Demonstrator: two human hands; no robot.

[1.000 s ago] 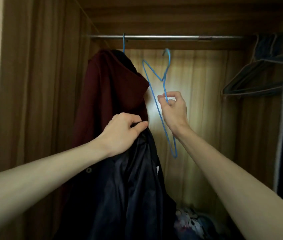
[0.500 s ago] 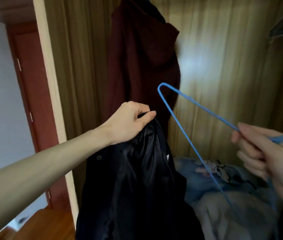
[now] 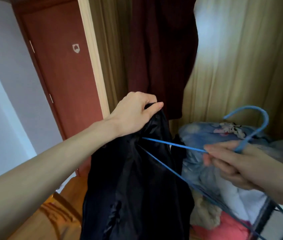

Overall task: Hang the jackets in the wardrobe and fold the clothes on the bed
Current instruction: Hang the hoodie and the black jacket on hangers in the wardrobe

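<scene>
Inside the wardrobe (image 3: 241, 66) a dark red coat (image 3: 161, 54) hangs, with a heap of bundled clothes (image 3: 211, 163) on its floor. In front of the coat, the left hand (image 3: 135, 113), arm outstretched, grips the top of the black jacket (image 3: 137, 184). The right hand (image 3: 232, 163) pinches the blue hanger (image 3: 175, 144), whose tip pokes into the jacket just below the left hand.

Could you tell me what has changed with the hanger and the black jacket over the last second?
The right hand has brought the blue hanger down from near the rail and swung it sideways, so one end now pokes into the black jacket just below the left hand. The view has tilted down too. The left hand still grips the jacket's top, and the maroon coat still hangs behind.
</scene>
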